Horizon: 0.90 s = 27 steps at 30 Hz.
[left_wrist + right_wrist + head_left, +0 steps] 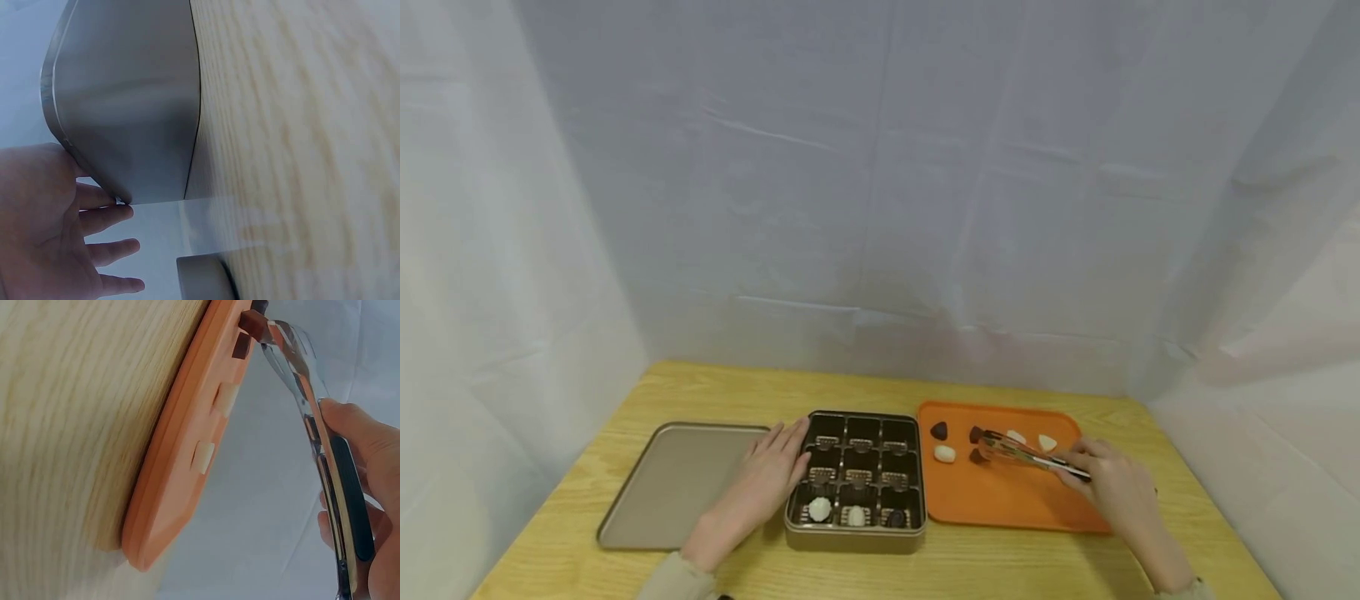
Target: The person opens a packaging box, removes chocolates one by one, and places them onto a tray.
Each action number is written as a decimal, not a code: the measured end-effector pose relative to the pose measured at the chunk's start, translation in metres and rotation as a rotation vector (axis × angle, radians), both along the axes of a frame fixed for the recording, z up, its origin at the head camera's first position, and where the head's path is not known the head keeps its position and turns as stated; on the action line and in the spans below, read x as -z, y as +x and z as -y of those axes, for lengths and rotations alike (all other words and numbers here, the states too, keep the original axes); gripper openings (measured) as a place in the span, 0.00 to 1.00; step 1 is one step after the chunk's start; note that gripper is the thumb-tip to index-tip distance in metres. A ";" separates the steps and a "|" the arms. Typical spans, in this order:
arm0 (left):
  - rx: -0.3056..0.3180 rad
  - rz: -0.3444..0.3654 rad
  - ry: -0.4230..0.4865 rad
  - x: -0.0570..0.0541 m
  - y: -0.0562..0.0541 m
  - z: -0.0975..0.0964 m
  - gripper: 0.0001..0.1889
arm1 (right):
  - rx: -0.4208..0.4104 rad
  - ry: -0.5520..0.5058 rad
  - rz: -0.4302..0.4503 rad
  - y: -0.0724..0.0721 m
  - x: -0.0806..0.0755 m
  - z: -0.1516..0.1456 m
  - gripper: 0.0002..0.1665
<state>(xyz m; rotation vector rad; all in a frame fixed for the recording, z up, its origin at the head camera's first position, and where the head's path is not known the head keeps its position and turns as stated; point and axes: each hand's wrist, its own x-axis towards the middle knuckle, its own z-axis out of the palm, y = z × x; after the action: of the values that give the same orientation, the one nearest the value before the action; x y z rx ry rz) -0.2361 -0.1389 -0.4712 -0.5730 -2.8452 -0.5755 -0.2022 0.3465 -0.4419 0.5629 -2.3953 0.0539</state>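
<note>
My left hand [767, 475] rests against the left rim of a metal tin [856, 540] with a dark divided insert, its fingers extended. Three chocolates sit in the tin's front row: a white ridged one [820, 509], a cream oval one [856, 517] and a dark one [897, 518]. On the right, my right hand [1108, 487] grips metal tongs [1037, 458] with dark handle grips. The tong tips are at a dark brown chocolate [253, 325] over the orange tray [1015, 504]. Another dark chocolate [241, 346] lies close by.
A flat, beige-grey lid-like tray [662, 492] lies left of the tin on the wooden table [572, 521]. Also on the orange tray are a dark chocolate [939, 431], a cream one [944, 454] and a white triangular one [1047, 442]. Pale sheeting [865, 208] hangs behind and at both sides.
</note>
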 end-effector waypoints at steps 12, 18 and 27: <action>0.008 0.001 0.013 0.000 0.001 0.000 0.29 | 0.002 0.047 0.026 -0.001 0.004 0.004 0.15; 0.008 -0.004 0.009 0.001 0.000 0.001 0.29 | -0.035 0.069 -0.002 -0.006 0.003 0.009 0.18; 0.006 0.005 0.012 0.000 0.001 0.001 0.29 | -0.042 0.123 -0.088 -0.004 -0.001 0.012 0.50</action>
<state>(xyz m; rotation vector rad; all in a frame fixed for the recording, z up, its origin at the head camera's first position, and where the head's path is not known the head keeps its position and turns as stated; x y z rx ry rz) -0.2352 -0.1396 -0.4712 -0.5788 -2.8439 -0.5950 -0.2067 0.3344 -0.4413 0.6590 -2.3125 -0.0982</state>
